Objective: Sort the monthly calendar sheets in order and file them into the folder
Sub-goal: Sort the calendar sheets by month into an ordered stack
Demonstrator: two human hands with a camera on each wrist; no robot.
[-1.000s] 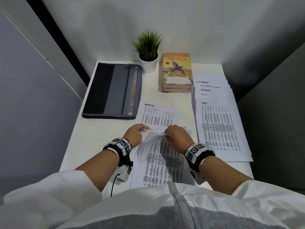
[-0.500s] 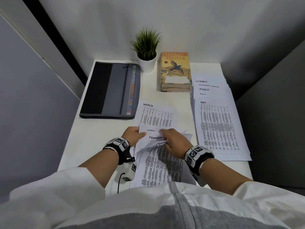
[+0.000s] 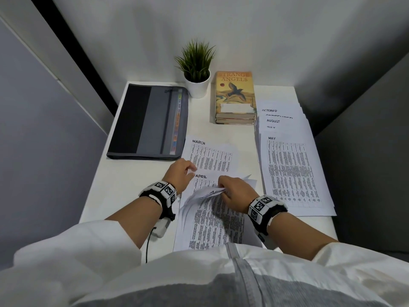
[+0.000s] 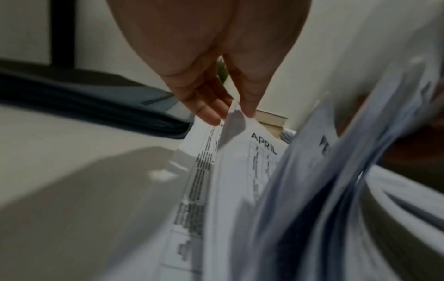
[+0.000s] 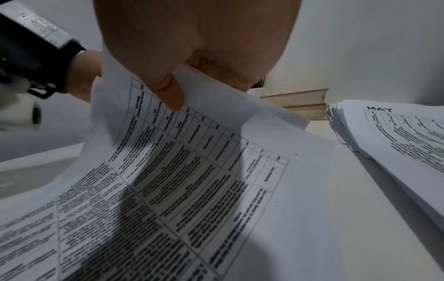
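Observation:
A pile of calendar sheets (image 3: pixel 212 224) lies in front of me on the white table. My right hand (image 3: pixel 222 189) grips the upper edges of its top sheets (image 5: pixel 192 152) and curls them back toward me, thumb on the printed side. That uncovers the APRIL sheet (image 3: pixel 203 177), whose top left corner my left hand (image 3: pixel 192 170) pinches between thumb and fingers (image 4: pixel 211 114). One lifted sheet (image 4: pixel 324 146) shows the letters FE. The MARCH sheet (image 3: pixel 210 156) lies flat beyond them. A fanned stack with MAY (image 3: pixel 290 169) on top sits at the right. The dark grey folder (image 3: pixel 150 122) lies zipped at the back left.
A small potted plant (image 3: pixel 197 69) and two stacked books (image 3: pixel 234 96) stand at the back, between the folder and the fanned stack. Grey partition walls close in the table (image 3: pixel 132 178) on the left, back and right.
My right hand has pulled the top sheets back toward me, hiding the FEBRUARY heading and baring APRIL. My left hand has shifted to the April sheet's corner and pinched it.

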